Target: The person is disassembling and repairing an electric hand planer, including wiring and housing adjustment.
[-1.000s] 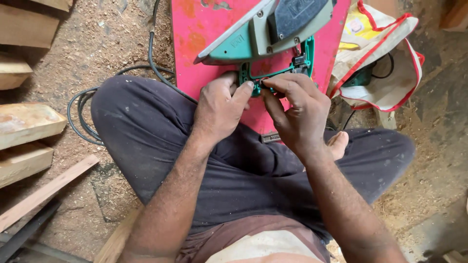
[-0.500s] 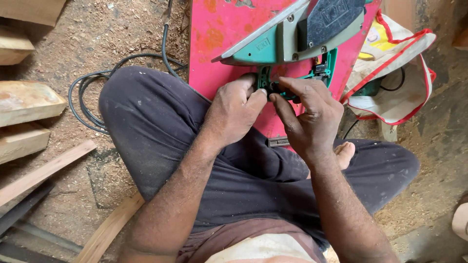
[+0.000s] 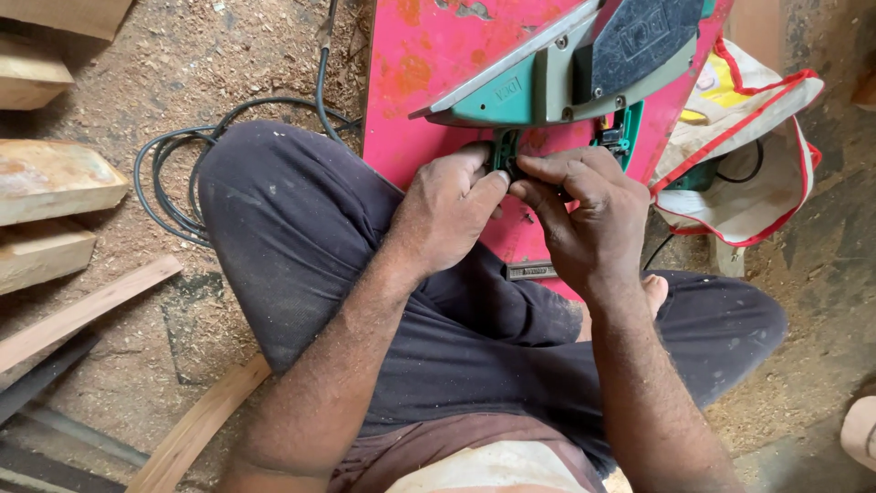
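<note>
I sit cross-legged in dark trousers with a pink-red board propped against my knees. On the board lies a teal and grey power tool with a black top cover. My left hand and my right hand meet just under the tool's body. Both pinch a small teal and black part at the tool's underside. The fingertips hide most of that part. A second teal piece shows to the right of my right hand.
A coiled black cable lies on the sawdust floor at left. Wooden blocks and slats sit along the left edge. A white bag with red trim rests at right.
The view has shifted, so the board and tool sit further right and higher. My hands have closed in together on the small part under the tool.
</note>
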